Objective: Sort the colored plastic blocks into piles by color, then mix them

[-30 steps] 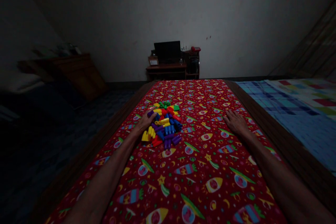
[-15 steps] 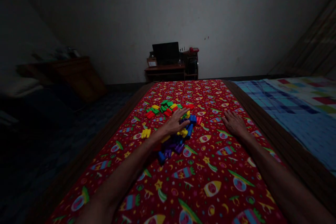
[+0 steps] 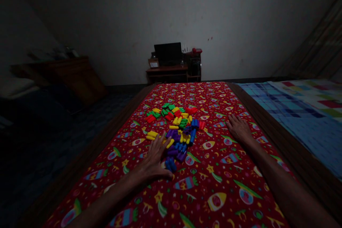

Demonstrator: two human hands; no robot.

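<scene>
Mid-frame, loose blocks [image 3: 174,134] lie scattered on the red cloth [image 3: 196,201]. The left hand [image 3: 155,157], fingers splayed, is at their lower-left edge; contact is unclear. The right hand [image 3: 239,128] rests flat at centre right, holding nothing. The step looks like spreading or gathering; picking one block would call for narrowing the left fingers.

Cannot see all of the yellow block [image 3: 170,144] behind the left hand [image 3: 155,155], nor confirm contact there. Cannot make out the dim, blurred clutter [image 3: 57,54] on the cabinet [image 3: 77,76]. Cannot follow the left forearm [image 3: 117,190], right forearm [image 3: 280,178] or red cloth [image 3: 196,205] past the bottom edge.
</scene>
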